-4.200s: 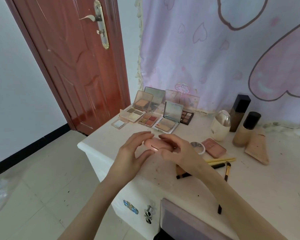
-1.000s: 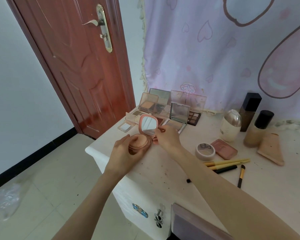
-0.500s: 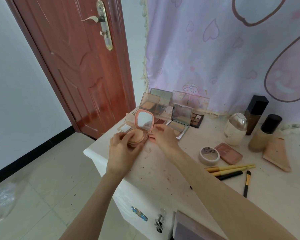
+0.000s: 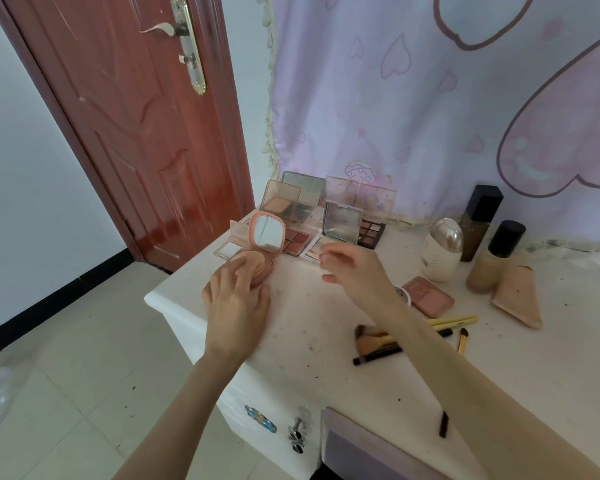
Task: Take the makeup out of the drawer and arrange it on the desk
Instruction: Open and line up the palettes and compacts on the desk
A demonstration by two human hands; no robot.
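Fingers of the left hand (image 4: 234, 299) rested loosely on the near side of the open pink compact (image 4: 261, 252) at the desk's (image 4: 326, 341) left corner, while the right hand (image 4: 355, 271), relaxed and empty, hovered further right.

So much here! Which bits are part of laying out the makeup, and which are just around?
Part of the job:
pink compact, open, under the left hand
right hand, holding nothing
palettes
bottles
brushes
desk
drawer

Just around:
door
heart-print cloth
floor
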